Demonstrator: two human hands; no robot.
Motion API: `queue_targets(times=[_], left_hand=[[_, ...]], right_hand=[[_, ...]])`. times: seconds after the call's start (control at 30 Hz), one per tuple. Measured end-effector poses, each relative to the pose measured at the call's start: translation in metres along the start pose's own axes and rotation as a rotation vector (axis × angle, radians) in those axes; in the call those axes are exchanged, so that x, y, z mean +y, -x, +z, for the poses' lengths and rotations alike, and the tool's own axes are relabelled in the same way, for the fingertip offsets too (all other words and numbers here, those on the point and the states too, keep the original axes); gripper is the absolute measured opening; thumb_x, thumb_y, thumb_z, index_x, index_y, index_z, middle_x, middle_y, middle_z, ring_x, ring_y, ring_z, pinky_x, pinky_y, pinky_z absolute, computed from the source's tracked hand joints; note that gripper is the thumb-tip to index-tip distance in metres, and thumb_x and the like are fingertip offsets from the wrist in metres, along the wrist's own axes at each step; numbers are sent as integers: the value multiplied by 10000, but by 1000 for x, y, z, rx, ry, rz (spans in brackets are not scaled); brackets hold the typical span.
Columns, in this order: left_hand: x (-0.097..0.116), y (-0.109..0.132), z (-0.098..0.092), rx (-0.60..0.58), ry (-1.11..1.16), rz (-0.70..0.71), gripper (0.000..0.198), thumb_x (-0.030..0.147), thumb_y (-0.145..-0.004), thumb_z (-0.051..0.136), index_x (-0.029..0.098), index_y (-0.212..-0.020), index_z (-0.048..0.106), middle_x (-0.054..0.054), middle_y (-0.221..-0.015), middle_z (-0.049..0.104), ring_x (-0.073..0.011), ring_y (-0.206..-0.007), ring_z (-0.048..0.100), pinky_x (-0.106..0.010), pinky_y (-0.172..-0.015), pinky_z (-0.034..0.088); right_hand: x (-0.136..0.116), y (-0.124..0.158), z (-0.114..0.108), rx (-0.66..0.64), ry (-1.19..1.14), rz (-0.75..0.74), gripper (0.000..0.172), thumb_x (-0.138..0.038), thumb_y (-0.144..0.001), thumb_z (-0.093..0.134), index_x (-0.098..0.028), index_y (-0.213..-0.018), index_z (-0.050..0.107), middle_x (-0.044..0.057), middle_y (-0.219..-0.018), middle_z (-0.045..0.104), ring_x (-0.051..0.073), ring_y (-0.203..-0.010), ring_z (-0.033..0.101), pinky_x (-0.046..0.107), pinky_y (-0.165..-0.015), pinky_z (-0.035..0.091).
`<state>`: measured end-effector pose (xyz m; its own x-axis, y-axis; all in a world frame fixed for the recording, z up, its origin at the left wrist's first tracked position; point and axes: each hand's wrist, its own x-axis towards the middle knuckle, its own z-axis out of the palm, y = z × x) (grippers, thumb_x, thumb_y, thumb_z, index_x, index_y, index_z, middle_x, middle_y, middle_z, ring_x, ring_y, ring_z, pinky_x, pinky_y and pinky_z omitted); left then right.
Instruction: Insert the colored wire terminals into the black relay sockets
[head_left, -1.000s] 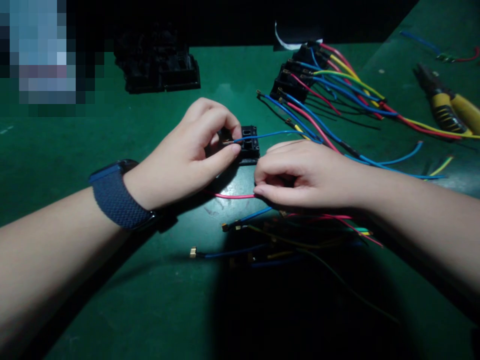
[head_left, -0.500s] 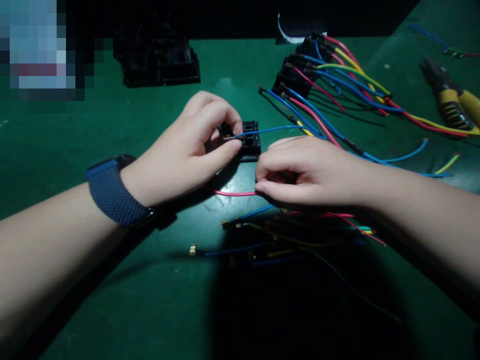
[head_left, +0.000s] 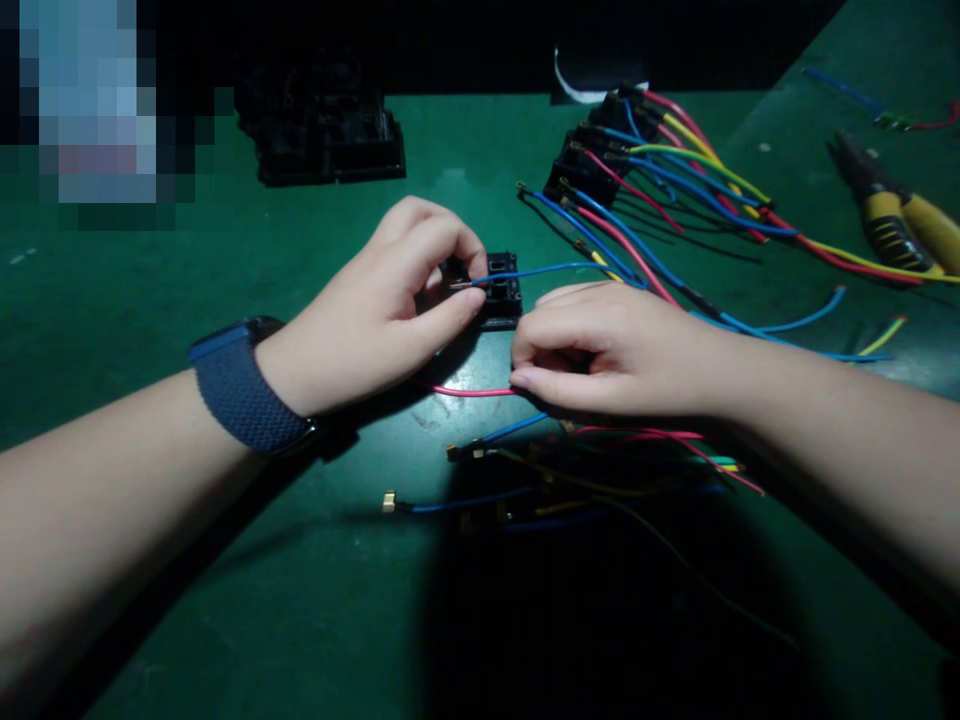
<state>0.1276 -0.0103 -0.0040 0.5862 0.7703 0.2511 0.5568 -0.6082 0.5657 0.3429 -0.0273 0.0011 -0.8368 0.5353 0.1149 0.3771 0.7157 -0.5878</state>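
Note:
My left hand (head_left: 420, 285) is closed, thumb and index finger pinched on the end of a blue wire (head_left: 536, 270). Its other fingers curl behind, at the left part of a small black housing (head_left: 504, 290) with rectangular openings. The blue wire runs right, over the housing and past the top of my right hand (head_left: 607, 345). That hand is also closed, its thumb and finger pinching a red wire (head_left: 472, 392), which stretches left to below my left hand. The far end of the red wire is hidden.
More black housings (head_left: 330, 150) lie at the back left. Another housing (head_left: 585, 165) with many coloured wires stands at the back right, beside yellow-handled pliers (head_left: 892, 215). Loose wires with brass terminals (head_left: 390, 502) lie nearer me, partly in dark shadow.
The whole view has shifted slightly, so the table items sit a little lower. Both hands keep their pinches, with no clear movement relative to the housing.

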Motion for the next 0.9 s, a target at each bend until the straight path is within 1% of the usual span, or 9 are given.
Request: queue_targets(times=[0.1,0.2,0.57,0.9], left_hand=[[0,0,-1,-12,-8,-3,200,406,-855,503,227,-934,541,-86,-1020,496,-223,-856,489,-410,-732,499],[0,0,-1,-13,-4,11,181,402,-852,506,240,-928,535,-80,-1014,501,-230,-870,482,-409,-730,492],[0,0,0,-15,-6,15,182,384,-859,498,219,-925,533,-95,-1018,496,-231,-889,482,-411,-753,486],[0,0,-1,-15,-23,7,209,424,-859,494,235,-933,544,-87,-1022,510,-233,-875,492,-413,-735,498]], right_hand=[[0,0,-1,-12,2,-1,180,-226,-867,526,-157,-705,564,-23,-624,499,100,-622,440,229,-590,294],[0,0,-1,-20,5,-2,213,-244,-889,498,-155,-712,575,-14,-638,512,105,-628,445,233,-599,296],[-1,0,-1,-21,4,8,203,-234,-884,502,-154,-712,574,-15,-635,514,106,-630,445,236,-602,295],[0,0,-1,-15,11,8,192,-228,-878,504,-154,-721,586,-12,-640,524,107,-635,454,237,-601,298]])
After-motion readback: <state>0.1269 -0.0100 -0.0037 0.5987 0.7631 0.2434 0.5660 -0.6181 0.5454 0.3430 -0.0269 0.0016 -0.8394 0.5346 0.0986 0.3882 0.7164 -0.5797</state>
